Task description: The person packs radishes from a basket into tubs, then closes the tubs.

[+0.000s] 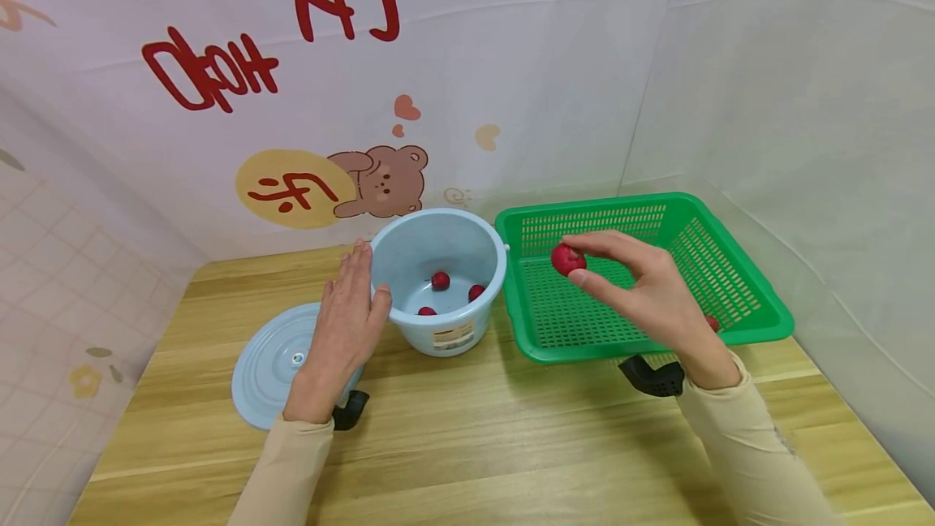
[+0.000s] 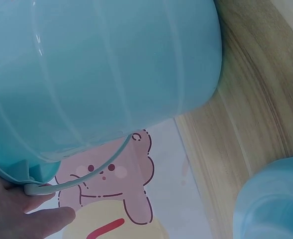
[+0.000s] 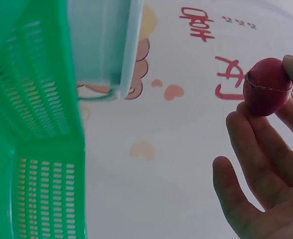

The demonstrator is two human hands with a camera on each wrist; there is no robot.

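Between thumb and fingertips, my right hand (image 1: pixel 653 291) pinches a small red radish (image 1: pixel 568 260) above the green basket (image 1: pixel 777 323). A thin crack line runs round this radish (image 3: pixel 267 87) in the right wrist view. My left hand (image 1: pixel 346 315) rests with straight fingers against the left rim of the light blue bucket (image 1: pixel 420 337); in the left wrist view its fingers (image 2: pixel 51 221) lie by the bucket's handle (image 2: pixel 94 174). Three red radishes (image 1: pixel 441 281) show inside the bucket. Another radish (image 1: pixel 712 322) is in the basket, partly hidden behind my right wrist.
A round blue lid (image 1: pixel 266 376) lies on the wooden table (image 1: pixel 467 445) left of the bucket, partly under my left hand. Bucket and basket stand side by side close to the printed wall sheet (image 1: pixel 570 63) at the back.
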